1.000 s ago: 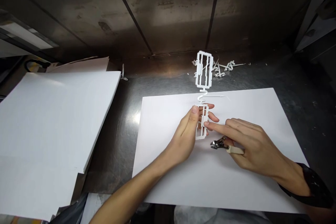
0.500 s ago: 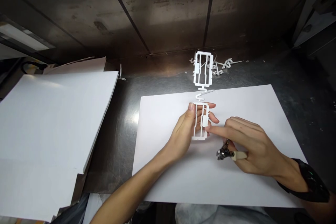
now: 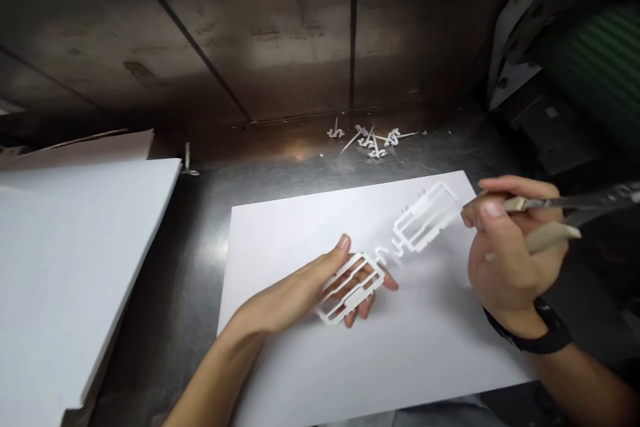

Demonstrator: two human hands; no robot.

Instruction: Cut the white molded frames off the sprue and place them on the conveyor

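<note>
Two white plastic rectangular frames, joined by a wavy runner (image 3: 389, 251), stretch diagonally above the white sheet. My left hand (image 3: 305, 288) holds the nearer frame (image 3: 361, 295), with the thumb along its upper side and the fingers behind it. The farther frame (image 3: 427, 237) reaches up to the right, slightly blurred. In my right hand (image 3: 515, 260) is a pair of nippers (image 3: 550, 235) with pale handles. Their metal jaws point right, away from the frames, and are smeared by motion. My right fingertips are close to the far frame's end; I cannot tell if they touch it.
A large white sheet (image 3: 425, 340) lies on the metal table (image 3: 165, 307). Toward the back wall sits a small pile of white runner scraps (image 3: 375, 143). A stack of white sheets (image 3: 75, 267) stands on the left. Dark equipment with a green ribbed surface (image 3: 595, 73) is at the right.
The joined frames have swung from nearly upright to a diagonal, lower at the left. My right hand has left the near frame, moved up and right, and turned the nippers rightward. The view has shifted right.
</note>
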